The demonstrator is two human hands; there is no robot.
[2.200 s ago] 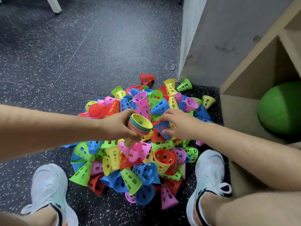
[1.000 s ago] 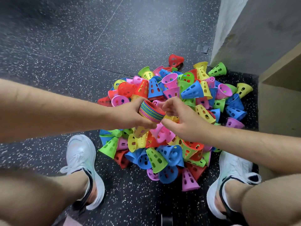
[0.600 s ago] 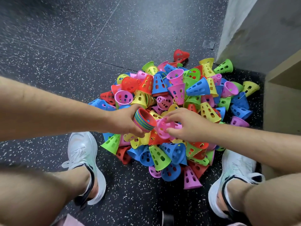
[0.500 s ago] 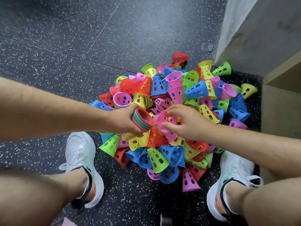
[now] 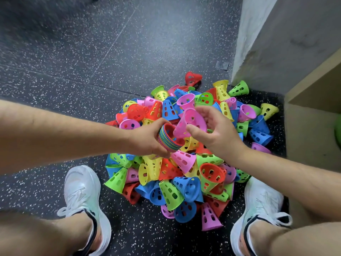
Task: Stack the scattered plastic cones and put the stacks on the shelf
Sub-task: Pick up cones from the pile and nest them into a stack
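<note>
A heap of perforated plastic cones [image 5: 186, 174] in pink, blue, green, yellow and red lies on the dark speckled floor between my feet. My left hand [image 5: 147, 139] grips a nested stack of cones [image 5: 168, 138], its open mouth turned right, a red cone innermost. My right hand [image 5: 212, 132] holds a single pink cone [image 5: 190, 122] with its narrow end at the stack's mouth. The wooden shelf [image 5: 313, 115] stands at the right edge.
A grey wall corner [image 5: 258, 52] rises behind the heap. A green ball [image 5: 338, 133] shows inside the shelf at the right edge. My white shoes stand left [image 5: 81, 193] and right [image 5: 258, 206] of the heap. Dark speckled floor [image 5: 92, 52] stretches to the left and behind.
My right hand picked a pink cone out of the heap and raised it to the mouth of the stack. My left hand kept hold of the stack and lifted it slightly.
</note>
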